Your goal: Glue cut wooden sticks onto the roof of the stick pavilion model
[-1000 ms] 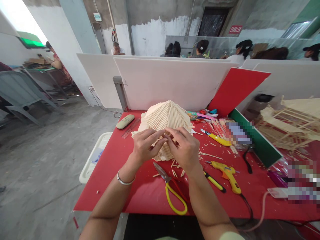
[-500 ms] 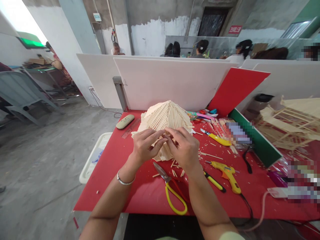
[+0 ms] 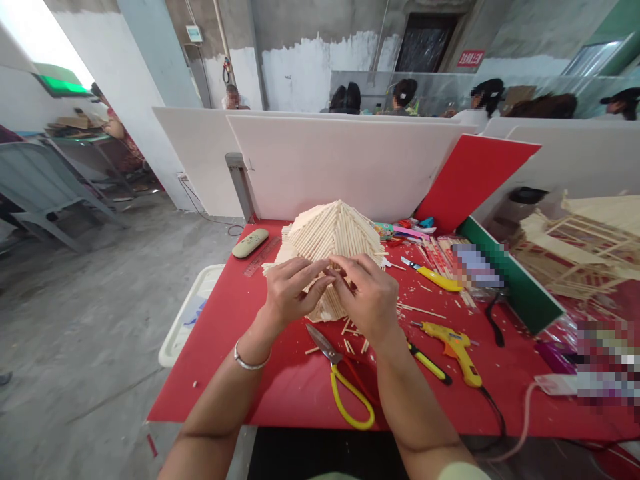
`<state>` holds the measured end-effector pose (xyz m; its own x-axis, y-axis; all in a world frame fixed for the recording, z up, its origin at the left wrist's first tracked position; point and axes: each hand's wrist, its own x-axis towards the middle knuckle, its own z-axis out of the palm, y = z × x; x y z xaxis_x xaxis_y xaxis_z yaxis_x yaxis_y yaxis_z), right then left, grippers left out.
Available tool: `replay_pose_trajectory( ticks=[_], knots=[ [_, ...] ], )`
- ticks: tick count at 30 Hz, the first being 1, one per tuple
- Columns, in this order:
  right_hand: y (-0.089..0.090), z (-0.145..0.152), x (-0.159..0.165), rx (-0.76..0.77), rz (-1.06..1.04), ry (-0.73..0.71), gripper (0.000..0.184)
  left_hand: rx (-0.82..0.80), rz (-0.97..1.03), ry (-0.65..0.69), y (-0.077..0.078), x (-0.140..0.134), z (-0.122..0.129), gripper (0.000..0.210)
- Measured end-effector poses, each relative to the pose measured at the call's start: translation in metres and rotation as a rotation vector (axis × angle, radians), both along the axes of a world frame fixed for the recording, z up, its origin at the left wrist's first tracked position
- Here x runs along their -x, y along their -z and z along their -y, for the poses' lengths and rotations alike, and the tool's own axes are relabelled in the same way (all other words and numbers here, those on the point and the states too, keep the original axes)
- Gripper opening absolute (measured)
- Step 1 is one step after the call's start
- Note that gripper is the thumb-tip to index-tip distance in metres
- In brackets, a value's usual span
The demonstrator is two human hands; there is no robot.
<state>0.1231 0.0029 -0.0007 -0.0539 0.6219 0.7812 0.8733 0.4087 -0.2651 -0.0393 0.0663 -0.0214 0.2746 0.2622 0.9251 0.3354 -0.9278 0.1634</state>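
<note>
A model built of thin wooden sticks, with a pointed roof, stands on the red tabletop. Over its near side, my left hand and my right hand meet fingertip to fingertip. Both hands have their fingers pinched; whatever lies between them is too small or hidden to make out. Scissors with yellow handles lie below the hands. Short cut sticks are scattered beside the blades.
To the right lie a yellow glue gun with its cord, a yellow utility knife and another cutter. A green board stands at the right. An oblong case and a clear ruler lie left. White panels rise behind.
</note>
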Motion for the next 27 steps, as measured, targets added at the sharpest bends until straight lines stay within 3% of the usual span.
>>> replay_pose_trajectory(
  ticks=[27],
  knots=[
    [0.0003,-0.001,-0.0005,-0.011,0.014,0.007,0.023,0.004,-0.001,-0.004,0.0015,0.0,-0.0004,0.022]
  ],
)
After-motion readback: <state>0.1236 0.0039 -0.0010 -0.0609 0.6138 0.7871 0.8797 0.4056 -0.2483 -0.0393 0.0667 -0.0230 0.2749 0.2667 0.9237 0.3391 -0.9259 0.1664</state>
